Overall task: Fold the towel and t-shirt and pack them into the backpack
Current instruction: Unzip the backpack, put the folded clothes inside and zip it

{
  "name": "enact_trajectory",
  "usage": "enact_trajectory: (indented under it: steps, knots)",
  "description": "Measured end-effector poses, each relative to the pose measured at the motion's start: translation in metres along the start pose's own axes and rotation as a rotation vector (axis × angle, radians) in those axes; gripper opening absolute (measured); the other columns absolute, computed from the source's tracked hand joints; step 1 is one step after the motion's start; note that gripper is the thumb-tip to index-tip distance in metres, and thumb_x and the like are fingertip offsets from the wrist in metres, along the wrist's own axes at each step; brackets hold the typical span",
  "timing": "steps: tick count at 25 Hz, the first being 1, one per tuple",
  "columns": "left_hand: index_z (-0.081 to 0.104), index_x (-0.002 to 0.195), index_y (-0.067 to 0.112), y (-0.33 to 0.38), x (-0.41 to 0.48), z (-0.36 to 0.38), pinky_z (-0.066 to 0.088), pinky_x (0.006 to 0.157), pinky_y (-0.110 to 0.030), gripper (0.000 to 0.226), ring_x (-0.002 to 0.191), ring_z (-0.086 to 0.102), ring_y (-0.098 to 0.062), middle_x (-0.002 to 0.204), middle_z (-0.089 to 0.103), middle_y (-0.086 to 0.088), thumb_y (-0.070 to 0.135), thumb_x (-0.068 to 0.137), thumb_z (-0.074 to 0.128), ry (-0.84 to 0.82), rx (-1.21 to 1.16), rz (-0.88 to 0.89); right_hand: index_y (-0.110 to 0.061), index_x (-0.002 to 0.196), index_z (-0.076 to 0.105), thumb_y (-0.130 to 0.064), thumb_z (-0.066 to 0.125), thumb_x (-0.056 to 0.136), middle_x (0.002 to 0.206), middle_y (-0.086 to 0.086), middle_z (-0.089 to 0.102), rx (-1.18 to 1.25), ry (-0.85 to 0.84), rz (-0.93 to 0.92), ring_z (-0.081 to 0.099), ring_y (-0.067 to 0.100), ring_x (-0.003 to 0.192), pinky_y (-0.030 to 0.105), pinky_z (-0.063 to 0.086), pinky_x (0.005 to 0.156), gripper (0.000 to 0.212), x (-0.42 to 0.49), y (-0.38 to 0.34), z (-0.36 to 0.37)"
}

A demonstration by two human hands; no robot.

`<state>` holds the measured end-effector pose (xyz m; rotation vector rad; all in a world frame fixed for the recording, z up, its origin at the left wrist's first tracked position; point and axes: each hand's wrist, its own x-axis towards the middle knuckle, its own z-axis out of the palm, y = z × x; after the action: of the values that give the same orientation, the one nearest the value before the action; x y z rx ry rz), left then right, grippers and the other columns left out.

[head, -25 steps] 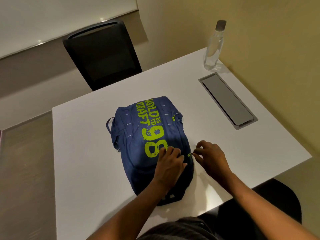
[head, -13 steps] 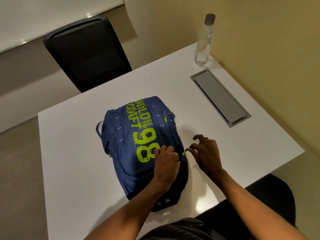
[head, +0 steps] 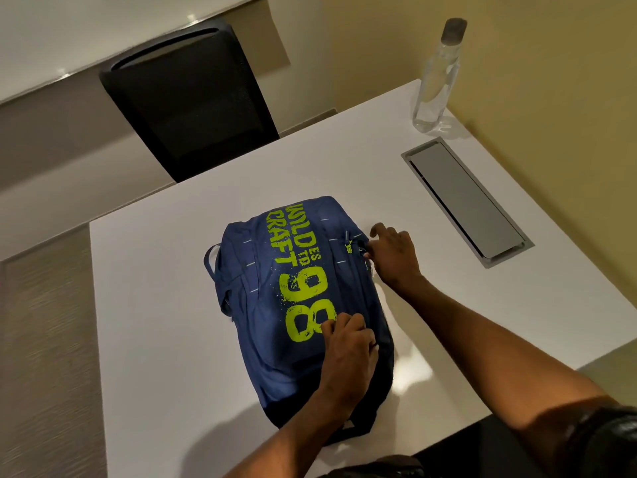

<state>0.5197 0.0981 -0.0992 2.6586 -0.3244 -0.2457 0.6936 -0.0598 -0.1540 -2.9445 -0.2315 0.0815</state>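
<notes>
**Moved:** the right hand (head: pixel 393 257) has been carried from the near right edge of the bag (head: pixel 262 343) along that edge to its far right corner. The view has been shifted a little with it.

**Left hand** (head: pixel 348 357): set on the near half of the bag beside the printed "8". The fingers are curled into the cloth, which is gripped and held down.

**Bag:** laid flat on the counter (head: pixel 155 322), print upward, near end toward the person.
- Judged soft, light and limp, with thin cloth that bunches and slides on the smooth top.
- It is best steadied by a handful of fabric, as it is now.
- The zip is best worked by its tab.

**Right hand:** placed against the bag's far right side, just beside a green zip pull (head: pixel 349 248). The fingertips are hidden by the bag's edge, so it cannot be told whether anything is pinched.

**Hidden or unclear:**
- Towel and t-shirt are not seen. They are presumed to be inside, though this is not shown.
- The side zip is turned away, so its state is unreadable.
- The near end of the bag is lost in shadow.

**Beyond:**
- A grey hatch (head: pixel 465 198) is let into the counter.
- A clear bottle (head: pixel 437 77) stands at the far corner.
- A black chair (head: pixel 193 105) is drawn up to the far side.
</notes>
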Motion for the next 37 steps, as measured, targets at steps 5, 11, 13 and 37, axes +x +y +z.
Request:
enact_trajectory:
  steps: [5,11,13,37]
  knots:
    - [0.071,0.083,0.022,-0.008,-0.003,0.006,0.039,0.094,-0.036,0.012,0.094,0.047,-0.015,0.090,0.051,0.010,0.030,0.086,0.080,0.009,-0.007,0.053,-0.012,0.091,0.077,-0.019,0.070,0.092,0.107,0.008,0.061,0.001,-0.058,0.077,0.061,0.031,0.092,0.040,0.040,0.080,0.010,0.041,-0.006,0.006]
    - [0.072,0.111,0.032,-0.023,-0.003,0.002,0.028,0.108,-0.039,0.021,0.115,0.049,-0.010,0.113,0.059,0.013,0.044,0.097,0.060,0.094,-0.109,0.084,-0.013,0.117,0.070,-0.019,0.064,0.097,0.101,0.011,0.069,0.541,-0.085,0.243,0.065,0.032,0.093,0.042,0.052,0.080,0.022,0.028,-0.012,0.003]
    - [0.066,0.123,0.033,-0.032,-0.004,-0.005,0.028,0.108,-0.038,0.030,0.122,0.048,-0.009,0.124,0.059,0.014,0.045,0.097,0.062,0.167,-0.149,0.035,-0.012,0.130,0.060,-0.021,0.065,0.097,0.095,0.005,0.068,0.672,-0.050,0.274,0.064,0.026,0.089,0.040,0.052,0.079,0.035,0.019,-0.020,-0.004]
    - [0.027,0.156,0.015,-0.210,0.031,-0.045,0.052,0.108,-0.055,0.148,0.131,0.055,-0.036,0.153,0.047,-0.011,0.071,0.038,0.096,0.136,-1.151,-1.133,-0.013,0.138,0.043,-0.059,0.100,0.051,0.132,0.006,0.062,1.246,-0.526,0.687,0.067,0.025,0.111,0.043,0.059,0.095,0.114,-0.031,-0.040,0.022]
